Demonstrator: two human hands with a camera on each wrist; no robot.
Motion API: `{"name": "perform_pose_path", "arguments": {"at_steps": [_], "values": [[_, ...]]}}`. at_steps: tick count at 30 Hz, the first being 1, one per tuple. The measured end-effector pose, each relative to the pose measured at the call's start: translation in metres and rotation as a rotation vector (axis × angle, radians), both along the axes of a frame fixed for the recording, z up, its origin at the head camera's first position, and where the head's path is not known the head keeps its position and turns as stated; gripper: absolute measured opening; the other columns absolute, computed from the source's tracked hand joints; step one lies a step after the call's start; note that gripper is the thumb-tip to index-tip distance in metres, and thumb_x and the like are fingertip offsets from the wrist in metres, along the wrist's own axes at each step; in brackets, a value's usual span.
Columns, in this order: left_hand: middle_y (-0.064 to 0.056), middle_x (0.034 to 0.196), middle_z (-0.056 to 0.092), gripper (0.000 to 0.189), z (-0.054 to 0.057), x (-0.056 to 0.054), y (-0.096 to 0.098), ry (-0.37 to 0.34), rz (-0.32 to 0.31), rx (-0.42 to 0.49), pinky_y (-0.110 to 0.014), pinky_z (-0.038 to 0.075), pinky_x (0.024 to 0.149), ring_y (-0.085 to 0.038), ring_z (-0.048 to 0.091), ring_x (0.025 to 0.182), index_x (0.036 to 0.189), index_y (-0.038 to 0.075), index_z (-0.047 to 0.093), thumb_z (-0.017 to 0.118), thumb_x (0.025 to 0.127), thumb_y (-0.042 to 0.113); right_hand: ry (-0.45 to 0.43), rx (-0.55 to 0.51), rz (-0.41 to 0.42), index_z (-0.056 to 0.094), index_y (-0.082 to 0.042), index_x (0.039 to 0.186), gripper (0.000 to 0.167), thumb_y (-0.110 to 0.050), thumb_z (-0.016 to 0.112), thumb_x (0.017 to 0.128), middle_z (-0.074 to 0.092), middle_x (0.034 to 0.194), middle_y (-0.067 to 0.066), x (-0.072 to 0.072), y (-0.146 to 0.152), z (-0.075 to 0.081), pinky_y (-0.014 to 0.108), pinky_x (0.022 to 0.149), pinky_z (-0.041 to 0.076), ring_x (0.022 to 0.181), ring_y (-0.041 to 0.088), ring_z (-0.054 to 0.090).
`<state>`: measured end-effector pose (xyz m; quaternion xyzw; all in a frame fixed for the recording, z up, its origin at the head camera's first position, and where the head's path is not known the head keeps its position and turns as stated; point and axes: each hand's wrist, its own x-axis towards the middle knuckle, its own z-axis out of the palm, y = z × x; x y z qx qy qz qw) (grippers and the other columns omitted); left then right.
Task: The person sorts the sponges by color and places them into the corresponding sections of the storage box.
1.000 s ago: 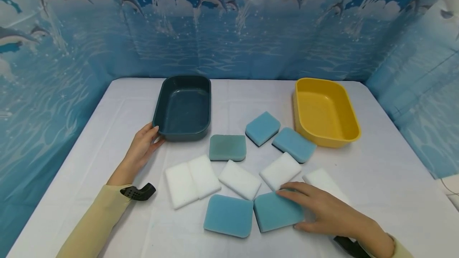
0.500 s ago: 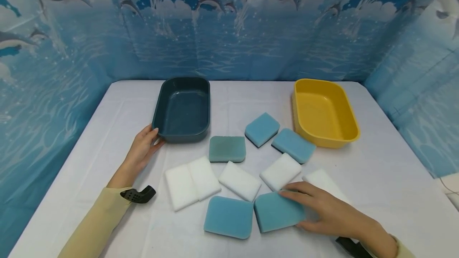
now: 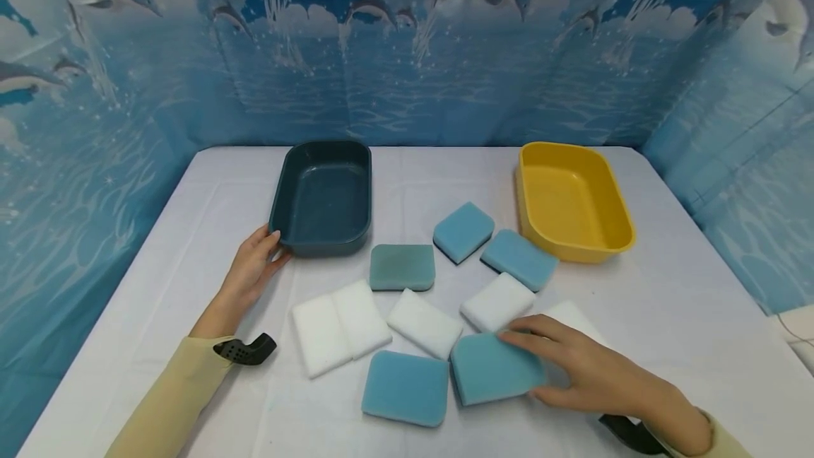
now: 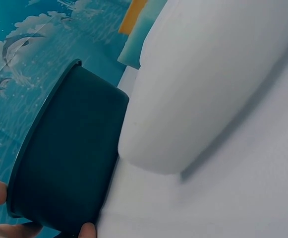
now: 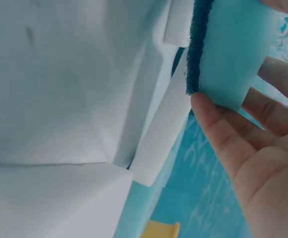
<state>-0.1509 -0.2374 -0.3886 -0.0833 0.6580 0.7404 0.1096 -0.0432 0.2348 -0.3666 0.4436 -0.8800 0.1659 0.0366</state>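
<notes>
My right hand [image 3: 585, 366] pinches a blue scouring sponge [image 3: 492, 367] by its right end, thumb low and fingers over the far edge. The right wrist view shows that sponge [image 5: 233, 54] with its dark scrub layer [image 5: 198, 49] facing the table. My left hand [image 3: 249, 267] holds the near left corner of a dark teal plastic basin [image 3: 324, 247], with fingertips at the rim and the bottom edge in the left wrist view. Another blue sponge [image 3: 405, 389] lies just left of the held one. White sponges [image 3: 425, 324] lie beyond them, one [image 3: 575, 320] partly behind my right hand.
A yellow basin [image 3: 575, 203] stands at the back right. Near it lie two blue sponges [image 3: 464, 232], with a greener sponge [image 3: 403, 267] further left. Two white sponges [image 3: 340, 327] overlap at centre left. A dolphin-print curtain [image 3: 407, 90] walls the table's back and sides.
The right hand's sponge has tilted and risen slightly at its far edge, and the hand has shifted a little right with it. The left hand stays on the dark teal basin.
</notes>
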Motion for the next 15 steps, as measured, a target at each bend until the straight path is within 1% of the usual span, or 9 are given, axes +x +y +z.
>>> {"name": "perform_pose_path", "arguments": {"at_steps": [2, 5, 8, 11, 15], "values": [[-0.006, 0.160, -0.003, 0.057, -0.001, 0.002, 0.000, -0.006, -0.001, 0.003, -0.044, 0.020, 0.120, -0.022, 0.006, 0.148, 0.151, 0.007, 0.002, 0.030, 0.103, 0.021, -0.001, 0.005, 0.002, 0.049, -0.023, 0.135, 0.067, -0.036, 0.077, 0.076, 0.050, 0.128, -0.005, -0.001, 0.000, 0.001, 0.004, 0.093, 0.039, 0.110, 0.004, 0.048], [-0.006, 0.160, -0.003, 0.056, -0.002, 0.004, 0.000, -0.009, -0.001, 0.002, -0.044, 0.020, 0.120, -0.022, 0.006, 0.148, 0.151, 0.007, 0.003, 0.029, 0.103, 0.021, -0.006, 0.027, 0.002, 0.048, -0.024, 0.136, 0.065, -0.038, 0.075, 0.078, 0.049, 0.129, -0.006, -0.002, -0.002, 0.005, 0.013, 0.089, 0.049, 0.109, 0.004, 0.049], [-0.005, 0.160, -0.003, 0.056, 0.000, 0.003, 0.000, 0.001, -0.003, -0.003, -0.044, 0.020, 0.120, -0.022, 0.006, 0.148, 0.151, 0.007, 0.003, 0.028, 0.104, 0.020, 0.000, 0.038, 0.008, 0.047, -0.024, 0.136, 0.065, -0.039, 0.074, 0.078, 0.050, 0.129, -0.007, -0.007, -0.005, 0.011, 0.022, 0.086, 0.054, 0.108, 0.004, 0.049], [-0.006, 0.160, -0.002, 0.055, 0.001, 0.002, 0.001, 0.010, -0.005, -0.006, -0.045, 0.020, 0.120, -0.022, 0.006, 0.148, 0.151, 0.007, 0.003, 0.028, 0.104, 0.020, 0.007, 0.030, 0.015, 0.048, -0.024, 0.135, 0.064, -0.037, 0.074, 0.078, 0.050, 0.128, -0.007, -0.012, -0.008, 0.016, 0.024, 0.084, 0.056, 0.108, 0.004, 0.049], [-0.007, 0.160, -0.003, 0.056, 0.001, 0.000, 0.002, 0.020, -0.015, -0.014, -0.045, 0.020, 0.120, -0.023, 0.005, 0.148, 0.151, 0.006, 0.003, 0.029, 0.103, 0.020, 0.026, -0.004, 0.038, 0.049, -0.022, 0.135, 0.063, -0.036, 0.074, 0.079, 0.051, 0.127, -0.007, -0.018, -0.012, 0.017, 0.022, 0.084, 0.054, 0.108, 0.003, 0.049]]}}
